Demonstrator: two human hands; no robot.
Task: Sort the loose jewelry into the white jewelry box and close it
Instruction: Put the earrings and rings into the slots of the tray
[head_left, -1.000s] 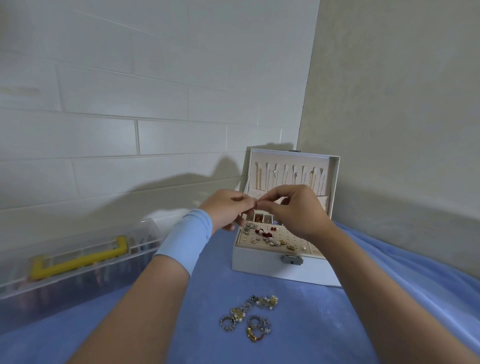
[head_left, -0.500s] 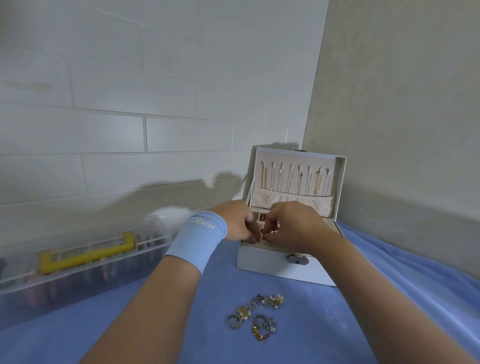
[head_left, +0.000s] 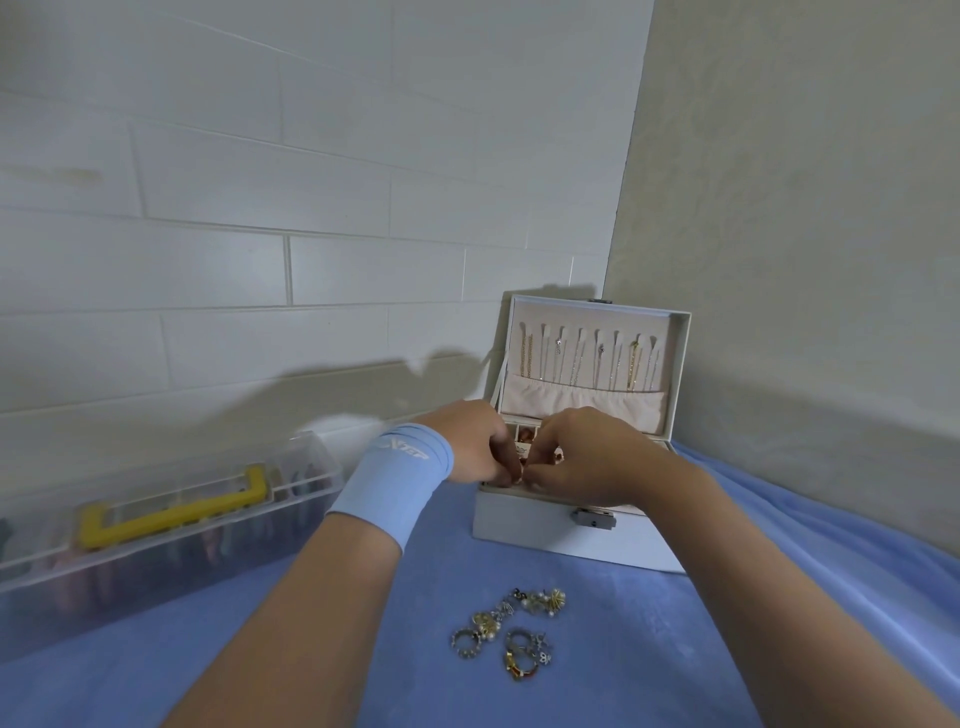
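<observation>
Along the left edge of the cloth (head_left: 597, 675) lies a clear case (head_left: 291, 499) with a yellow handle (head_left: 171, 512). I can't make out what is inside it.

My left hand (head_left: 467, 447) wears a blue wristband (head_left: 395, 478). Its white print reads "XTEP", though the first letters are blurred. The hand's fingers are curled down over the front left of the box (head_left: 545, 540). A second ago both hands were raised in front of the lid, pinching something small between them. Half a second ago they had dropped to the tray, and now they sit lower over its front rim.

The loose jewelry (head_left: 511, 631) lies in a small heap on the cloth just in front of the box, between my forearms. It is a mix of silver and gold rings and pearl pieces, and it sits where it did before.

My right hand (head_left: 587, 457) is curled too, and its fingertips meet the left hand's over the tray. Whether either hand is gripping a piece I cannot tell, because the tips hide it.

The box stands at the far right corner of the cloth, close to both walls, with a grey latch (head_left: 595, 519) on its front. Its lid (head_left: 680, 364) stands upright and open, with a row of necklaces (head_left: 587, 358) hanging inside above a pink pocket.
</observation>
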